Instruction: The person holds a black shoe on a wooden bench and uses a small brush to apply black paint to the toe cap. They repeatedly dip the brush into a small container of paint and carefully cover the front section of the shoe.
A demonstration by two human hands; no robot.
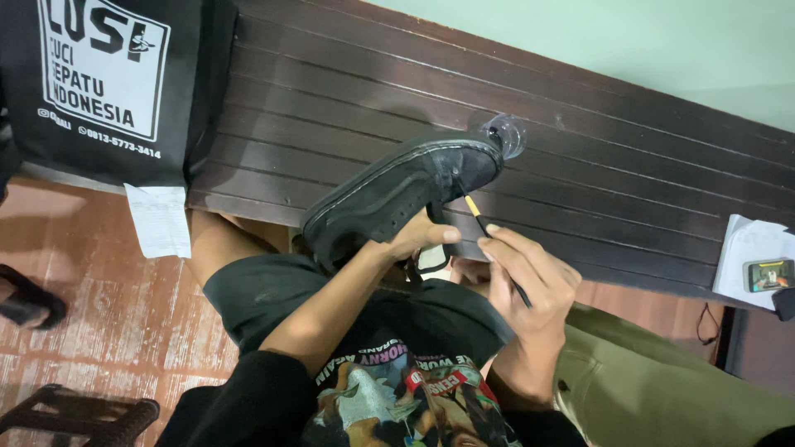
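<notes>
Head view: we see the black shoe (pixel 406 194) lifted above the dark slatted bench (pixel 580 157), toe pointing toward the far wall, sole edge turned our way. Our left hand (pixel 421 238) comes up under the shoe, fingers curled closed around its lower side, thumb pressed along the edge. Just right of the shoe, our right hand (pixel 530 277) pinches a thin brush (pixel 489 236) with a yellow and black handle, fingers closed on it, its tip touching the shoe's toe. Just beyond the toe a clear plastic cup (pixel 505 132) sits on the bench. Far left of the shoe hangs a black bag (pixel 108 83); far right, a phone (pixel 768 275) lies on white paper (pixel 741 248).
</notes>
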